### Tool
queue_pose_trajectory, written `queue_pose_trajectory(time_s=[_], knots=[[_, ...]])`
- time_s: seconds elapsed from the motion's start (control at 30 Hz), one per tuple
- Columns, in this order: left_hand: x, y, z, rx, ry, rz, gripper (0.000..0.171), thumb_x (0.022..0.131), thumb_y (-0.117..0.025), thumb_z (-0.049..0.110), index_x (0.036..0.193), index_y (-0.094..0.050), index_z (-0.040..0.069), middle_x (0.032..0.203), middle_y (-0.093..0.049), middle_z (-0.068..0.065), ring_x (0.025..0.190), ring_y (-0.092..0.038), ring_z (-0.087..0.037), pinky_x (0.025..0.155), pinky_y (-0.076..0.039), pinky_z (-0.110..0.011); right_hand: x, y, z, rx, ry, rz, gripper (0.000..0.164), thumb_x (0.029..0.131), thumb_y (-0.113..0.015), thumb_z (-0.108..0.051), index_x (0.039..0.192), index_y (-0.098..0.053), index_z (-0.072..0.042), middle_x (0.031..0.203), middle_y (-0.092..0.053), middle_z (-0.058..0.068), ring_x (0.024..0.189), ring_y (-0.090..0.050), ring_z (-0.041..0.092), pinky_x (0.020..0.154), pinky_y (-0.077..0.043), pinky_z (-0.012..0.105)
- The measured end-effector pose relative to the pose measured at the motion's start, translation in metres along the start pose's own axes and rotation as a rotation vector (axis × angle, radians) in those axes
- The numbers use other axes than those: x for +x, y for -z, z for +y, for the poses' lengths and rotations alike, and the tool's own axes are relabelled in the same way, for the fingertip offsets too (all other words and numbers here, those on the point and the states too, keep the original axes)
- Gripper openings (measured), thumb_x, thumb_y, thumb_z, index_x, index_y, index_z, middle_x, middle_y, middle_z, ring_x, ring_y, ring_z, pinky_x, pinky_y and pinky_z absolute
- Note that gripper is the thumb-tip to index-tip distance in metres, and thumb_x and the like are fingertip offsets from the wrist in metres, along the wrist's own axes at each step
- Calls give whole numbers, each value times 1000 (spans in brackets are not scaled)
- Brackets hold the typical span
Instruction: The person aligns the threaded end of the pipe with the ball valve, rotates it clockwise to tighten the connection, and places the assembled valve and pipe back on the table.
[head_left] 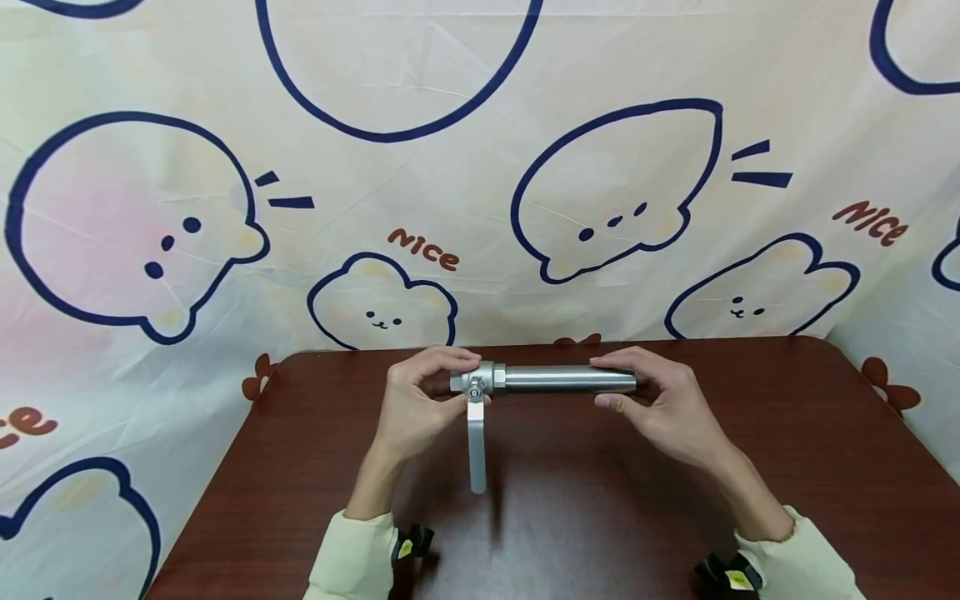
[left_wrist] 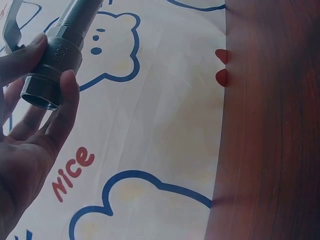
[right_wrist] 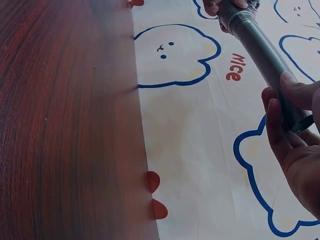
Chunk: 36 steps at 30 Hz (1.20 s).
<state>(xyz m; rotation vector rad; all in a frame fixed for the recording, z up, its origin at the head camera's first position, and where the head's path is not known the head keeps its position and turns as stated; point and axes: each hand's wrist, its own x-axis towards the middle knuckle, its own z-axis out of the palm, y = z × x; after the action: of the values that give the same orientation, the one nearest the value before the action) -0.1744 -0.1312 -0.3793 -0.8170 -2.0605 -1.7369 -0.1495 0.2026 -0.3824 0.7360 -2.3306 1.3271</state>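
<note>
A metal ball valve (head_left: 486, 377) with a flat lever handle (head_left: 477, 450) is joined to a straight steel pipe (head_left: 562, 379). Both are held level above the table in the head view, the lever pointing toward the person. My left hand (head_left: 420, 400) grips the valve body between thumb and fingers; its open hollow end faces the left wrist camera, where the valve (left_wrist: 55, 57) shows raised markings. At the other end, my right hand (head_left: 667, 408) holds the pipe between thumb and fingers. In the right wrist view the pipe (right_wrist: 262, 52) runs up to the valve.
Beneath the hands lies a dark brown wooden table (head_left: 300, 483). A cloth (head_left: 480, 192) printed with blue-outlined cartoon figures hangs behind and at both sides. Each wrist carries a small black strap device, one of them the left strap (head_left: 414, 542).
</note>
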Motion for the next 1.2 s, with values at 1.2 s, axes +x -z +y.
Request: queue_pose_trajectory(time_s=[1.2], knots=[[1,0,4,-32,5,-10,43,74,-91,-13,114,-80,-1,117,-78,-18,105,-76,-14,86,-66,-36,1,-1,-3,-31,-17,15,46,91,-82,1,132,-75,-18,107,-76,-3,77,-60,8,60,-46,24]])
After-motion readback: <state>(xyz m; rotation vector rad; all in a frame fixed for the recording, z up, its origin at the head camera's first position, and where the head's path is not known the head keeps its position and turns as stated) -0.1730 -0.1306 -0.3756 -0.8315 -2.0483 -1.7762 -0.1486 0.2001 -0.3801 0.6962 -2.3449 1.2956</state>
